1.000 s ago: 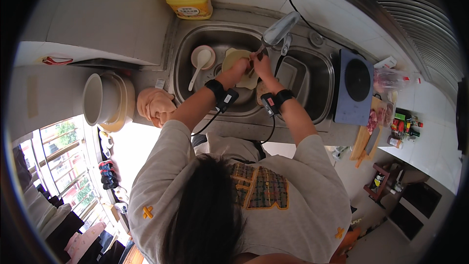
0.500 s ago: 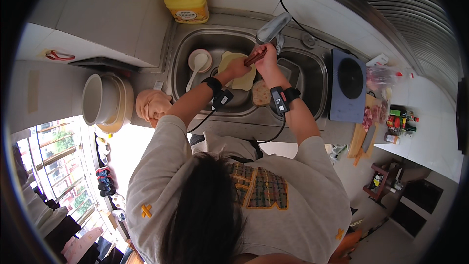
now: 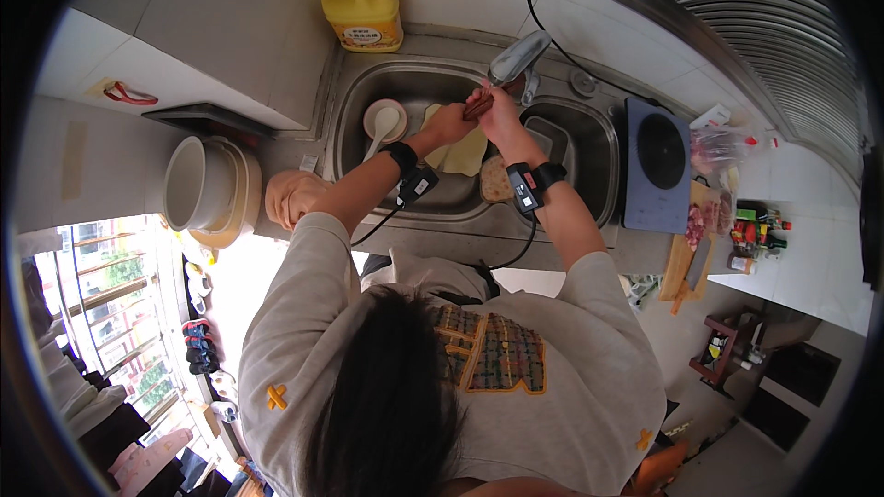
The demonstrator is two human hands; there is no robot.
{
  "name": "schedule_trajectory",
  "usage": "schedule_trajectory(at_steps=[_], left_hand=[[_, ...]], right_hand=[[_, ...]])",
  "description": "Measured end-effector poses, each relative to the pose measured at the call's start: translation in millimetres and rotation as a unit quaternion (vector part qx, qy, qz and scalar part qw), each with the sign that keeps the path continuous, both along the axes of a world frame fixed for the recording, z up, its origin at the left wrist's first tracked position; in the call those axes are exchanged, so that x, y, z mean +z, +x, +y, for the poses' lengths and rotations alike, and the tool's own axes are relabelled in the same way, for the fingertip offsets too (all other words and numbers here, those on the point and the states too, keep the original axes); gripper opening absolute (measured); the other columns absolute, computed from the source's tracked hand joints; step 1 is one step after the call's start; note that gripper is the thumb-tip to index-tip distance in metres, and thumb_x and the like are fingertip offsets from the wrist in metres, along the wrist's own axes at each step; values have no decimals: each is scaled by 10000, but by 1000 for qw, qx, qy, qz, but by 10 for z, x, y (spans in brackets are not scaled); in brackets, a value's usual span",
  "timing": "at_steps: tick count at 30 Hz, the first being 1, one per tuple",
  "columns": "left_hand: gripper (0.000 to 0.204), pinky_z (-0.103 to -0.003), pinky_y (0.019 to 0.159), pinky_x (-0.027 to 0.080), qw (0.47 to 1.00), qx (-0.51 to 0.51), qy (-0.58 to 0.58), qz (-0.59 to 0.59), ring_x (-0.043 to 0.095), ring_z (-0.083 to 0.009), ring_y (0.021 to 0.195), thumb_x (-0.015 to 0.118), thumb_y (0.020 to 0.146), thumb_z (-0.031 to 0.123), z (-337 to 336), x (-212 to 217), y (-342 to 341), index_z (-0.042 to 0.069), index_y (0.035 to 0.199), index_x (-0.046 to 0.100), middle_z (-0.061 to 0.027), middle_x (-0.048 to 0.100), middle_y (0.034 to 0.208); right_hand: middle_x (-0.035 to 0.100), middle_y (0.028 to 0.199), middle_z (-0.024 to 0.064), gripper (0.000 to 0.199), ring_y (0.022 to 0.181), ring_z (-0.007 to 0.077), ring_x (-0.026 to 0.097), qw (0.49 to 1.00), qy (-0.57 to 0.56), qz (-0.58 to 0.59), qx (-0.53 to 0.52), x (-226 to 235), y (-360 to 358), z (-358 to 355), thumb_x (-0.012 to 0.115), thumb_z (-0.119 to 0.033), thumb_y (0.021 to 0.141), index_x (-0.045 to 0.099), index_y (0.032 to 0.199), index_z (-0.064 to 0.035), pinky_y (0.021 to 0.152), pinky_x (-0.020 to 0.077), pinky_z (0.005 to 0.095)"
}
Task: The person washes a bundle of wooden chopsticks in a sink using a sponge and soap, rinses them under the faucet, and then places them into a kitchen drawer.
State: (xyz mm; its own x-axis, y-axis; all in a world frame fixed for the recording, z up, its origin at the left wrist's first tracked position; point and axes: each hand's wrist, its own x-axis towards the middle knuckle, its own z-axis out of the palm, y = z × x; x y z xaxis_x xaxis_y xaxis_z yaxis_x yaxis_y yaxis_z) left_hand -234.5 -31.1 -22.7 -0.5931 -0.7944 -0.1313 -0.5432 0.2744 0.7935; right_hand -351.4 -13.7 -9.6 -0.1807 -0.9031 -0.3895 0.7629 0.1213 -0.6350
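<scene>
While both hands meet over the far part of the stainless steel double sink (image 3: 350, 129), the left hand (image 3: 451, 117) and the right hand (image 3: 497, 115) close together around a small dark reddish-brown object (image 3: 479, 107), which sits between them just below the grey metal tap spout (image 3: 517, 57). Each hand is curled shut on that object; what it is cannot be told from this view. Both wrists carry black bands, with a cable running from the left one toward the body.

Under the hands, in the left basin, lies a pale yellow cloth (image 3: 468, 153), and to its left a white bowl with a white ladle (image 3: 384, 120) resting in it. Near the divider between the basins sits a round tan scouring pad (image 3: 495, 180). A yellow plastic jug with a handle (image 3: 363, 16) stands on the far ledge, left of the tap. On the counter to the left are a white rice cooker pot (image 3: 195, 186) and a crumpled peach-coloured cloth (image 3: 293, 198). Right of the sink is a dark blue induction hob (image 3: 659, 166), with a wooden chopping board (image 3: 691, 248) holding meat and a knife further right.
</scene>
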Motion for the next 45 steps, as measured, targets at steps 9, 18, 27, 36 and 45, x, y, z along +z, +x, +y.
schedule_trajectory(at_steps=[9, 18, 27, 36, 45], left_hand=[[374, -298, 639, 421, 999, -48, 14, 9, 566, -211, 710, 615, 609, 242, -82, -249, -81, 49, 922, 543, -131, 579, 756], [351, -351, 649, 437, 996, 6, 33, -77, 563, -288, 727, 609, 588, 272, -180, -285, 41, 68, 872, 573, -135, 587, 758], [291, -298, 553, 434, 990, 28, 137, -18, 560, -204, 605, 625, 580, 169, -102, -277, 26, 26, 827, 569, -105, 568, 678], [197, -285, 466, 398, 953, 28, 260, 150, 523, -208, 568, 579, 574, 51, -230, -306, 110, -31, 743, 518, -96, 517, 660], [212, -273, 593, 379, 776, 189, 510, 319, 461, -186, 791, 466, 711, 196, -236, -253, -38, 23, 831, 491, -104, 492, 848]], right_hand=[[298, 512, 0, 222, 512, 147, 332, 997, -59, -41, -39, 277, -101, 119, 439, -97, 731, 307, 552, -104, 591, 335, 293], [347, 547, -5, 226, 559, 152, 369, 990, -88, -52, -101, 407, -406, 184, 467, -172, 743, 333, 568, -124, 657, 338, 304], [552, 837, 66, 67, 831, 168, 524, 999, 24, 23, 13, 286, -224, 364, 518, -161, 767, 474, 760, -111, 744, 400, 375], [545, 860, 63, 40, 897, 201, 529, 996, -42, 71, -44, 118, -190, 290, 441, -111, 826, 470, 817, -85, 764, 429, 356], [538, 883, 61, 75, 968, 196, 484, 997, 21, 16, -71, 82, -200, 355, 442, -149, 818, 472, 807, -81, 826, 379, 404]])
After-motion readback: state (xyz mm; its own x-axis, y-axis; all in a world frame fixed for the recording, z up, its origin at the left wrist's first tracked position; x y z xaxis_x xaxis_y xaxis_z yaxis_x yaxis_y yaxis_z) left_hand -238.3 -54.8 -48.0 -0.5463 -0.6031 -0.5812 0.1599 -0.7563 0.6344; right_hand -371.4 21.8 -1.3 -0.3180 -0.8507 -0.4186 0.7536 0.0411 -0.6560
